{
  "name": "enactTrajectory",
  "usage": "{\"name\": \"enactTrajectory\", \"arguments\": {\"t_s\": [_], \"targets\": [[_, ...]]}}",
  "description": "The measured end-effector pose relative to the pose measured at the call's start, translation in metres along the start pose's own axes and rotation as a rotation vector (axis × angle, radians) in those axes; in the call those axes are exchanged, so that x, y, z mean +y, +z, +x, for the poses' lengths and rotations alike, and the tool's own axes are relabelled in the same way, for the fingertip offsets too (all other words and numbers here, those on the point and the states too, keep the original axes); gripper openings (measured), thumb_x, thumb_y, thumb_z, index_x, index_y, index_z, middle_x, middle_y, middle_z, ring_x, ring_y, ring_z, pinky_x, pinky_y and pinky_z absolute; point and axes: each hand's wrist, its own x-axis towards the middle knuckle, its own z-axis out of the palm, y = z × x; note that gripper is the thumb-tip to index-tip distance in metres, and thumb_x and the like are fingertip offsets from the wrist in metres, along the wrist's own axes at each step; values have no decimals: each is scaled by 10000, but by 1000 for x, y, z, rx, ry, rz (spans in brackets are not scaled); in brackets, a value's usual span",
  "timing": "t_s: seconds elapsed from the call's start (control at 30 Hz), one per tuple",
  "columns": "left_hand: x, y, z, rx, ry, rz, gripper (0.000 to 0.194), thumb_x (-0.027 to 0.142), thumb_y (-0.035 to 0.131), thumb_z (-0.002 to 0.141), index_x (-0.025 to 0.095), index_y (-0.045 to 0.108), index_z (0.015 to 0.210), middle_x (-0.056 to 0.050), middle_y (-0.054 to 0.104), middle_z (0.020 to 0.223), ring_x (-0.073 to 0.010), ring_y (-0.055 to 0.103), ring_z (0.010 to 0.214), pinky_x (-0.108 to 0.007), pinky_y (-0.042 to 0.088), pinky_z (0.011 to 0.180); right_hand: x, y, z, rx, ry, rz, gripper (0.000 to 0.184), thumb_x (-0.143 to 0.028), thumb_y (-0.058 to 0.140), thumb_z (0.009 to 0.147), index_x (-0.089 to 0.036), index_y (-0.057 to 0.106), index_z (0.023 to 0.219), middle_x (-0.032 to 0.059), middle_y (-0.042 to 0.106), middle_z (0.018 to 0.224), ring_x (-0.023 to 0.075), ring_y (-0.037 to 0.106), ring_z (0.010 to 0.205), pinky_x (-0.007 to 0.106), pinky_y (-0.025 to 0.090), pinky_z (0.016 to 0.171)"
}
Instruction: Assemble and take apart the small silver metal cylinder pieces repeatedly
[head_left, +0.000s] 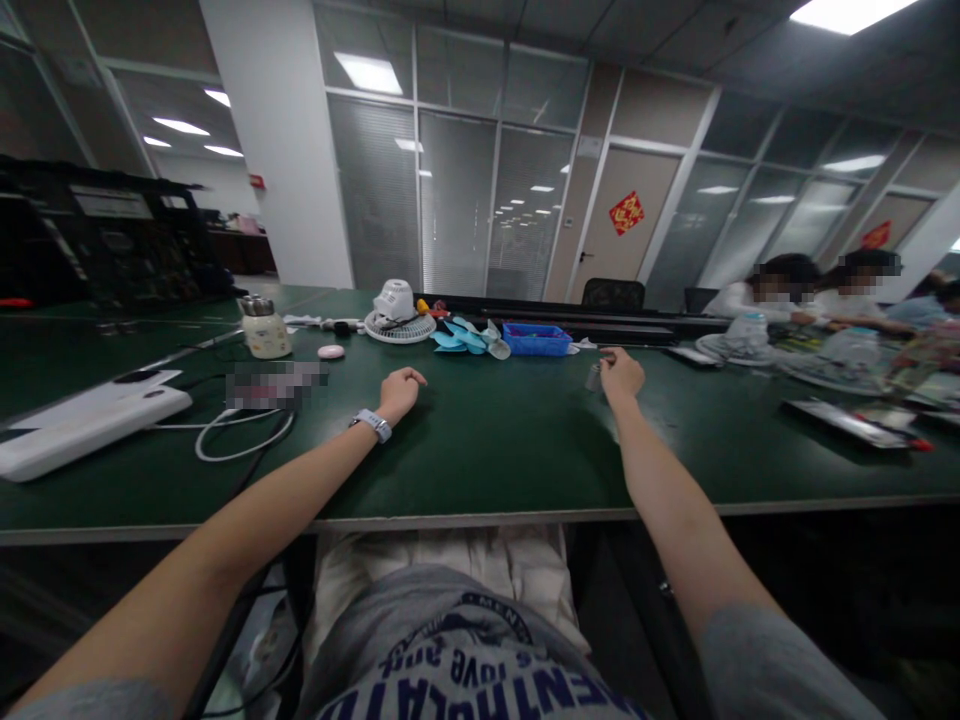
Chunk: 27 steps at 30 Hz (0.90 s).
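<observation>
My left hand [400, 395] is just above the green table [480, 450], its fingers curled in and nothing visible in them. A pale watch sits on that wrist. Further right, my right hand [622, 376] is closed at a small grey, shiny cylinder [594, 378], which shows at the left side of the fingers. What kind of thing the cylinder is, I cannot make out. Beyond the hands stand a blue plastic basket [536, 340], a heap of light blue pieces [459, 337] and a white fan [397, 312] with a round grille.
On the left are a flask [264, 330], a pink oval object [331, 352], a white cable [244, 455] and a long white device [94, 432]. Dark bars [630, 330] run along the back. On the right lie a tray-like object [847, 424] and plastic-covered items; people sit beyond.
</observation>
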Motion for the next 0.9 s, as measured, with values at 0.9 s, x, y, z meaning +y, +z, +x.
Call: {"name": "enactTrajectory", "arguments": {"t_s": [0.9], "targets": [[-2, 0, 1, -9, 15, -4, 324, 115, 420, 698, 202, 724, 769, -42, 711, 782, -200, 635, 769, -280, 467, 738, 4, 5, 1, -72, -20, 4, 255, -180, 549, 850, -239, 724, 1026, 76, 722, 1002, 215, 640, 891, 321, 462, 813]]}}
